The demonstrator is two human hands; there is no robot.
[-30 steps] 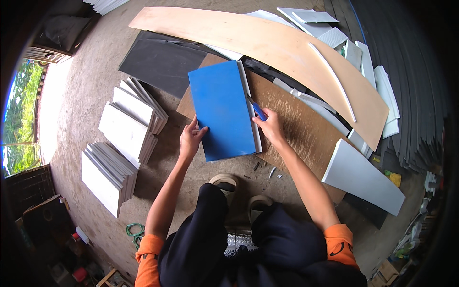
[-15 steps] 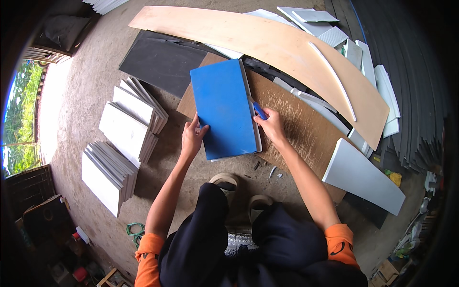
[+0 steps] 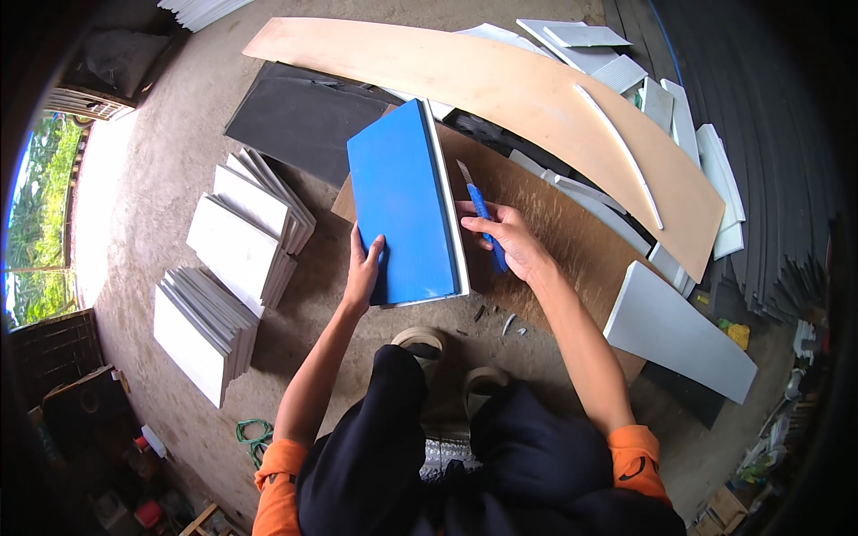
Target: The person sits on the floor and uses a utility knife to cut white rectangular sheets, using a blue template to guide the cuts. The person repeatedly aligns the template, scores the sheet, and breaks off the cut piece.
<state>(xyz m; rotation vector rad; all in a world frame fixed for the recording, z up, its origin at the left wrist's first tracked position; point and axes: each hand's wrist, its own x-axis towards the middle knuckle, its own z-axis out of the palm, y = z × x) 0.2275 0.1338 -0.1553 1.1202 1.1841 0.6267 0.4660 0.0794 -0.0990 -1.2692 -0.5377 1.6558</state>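
- Okay, biggest stuff first: what's in this shot?

- Long curved tan board (image 3: 429, 67) at the back, then a wide, scuffed brown board (image 3: 572, 237) lying nearer the person. Off to the left there are stacks of thin rectangular white panels (image 3: 234, 243).

- So how far along is it?

- I'd guess partway. Those stacked panels look finished to me, but no clue how many are left. The piece in hand isn't on a stack, so I'd call that one unfinished.

- Where's that piece exactly?

- Over the brown board, between the hands: a flat rectangular blue board (image 3: 400, 205) on top of a thin white sheet (image 3: 448, 205), which peeks out along the right and bottom edges. Can't tell which edges are trimmed.

- And the grip?

- Bare left hand (image 3: 362, 275) has the blue board by its left edge, thumb on top, some fingers hidden. Bare right hand (image 3: 514, 239) is curled round a slim blue-handled utility knife (image 3: 478, 202). Blade's out, just beside the white edge but apart from it, so nothing's being cut right now.

- Any leftovers?

- Yep, tiny curled white scraps (image 3: 508, 323) on the floor by the shoes. Probably means some trimming's been done.
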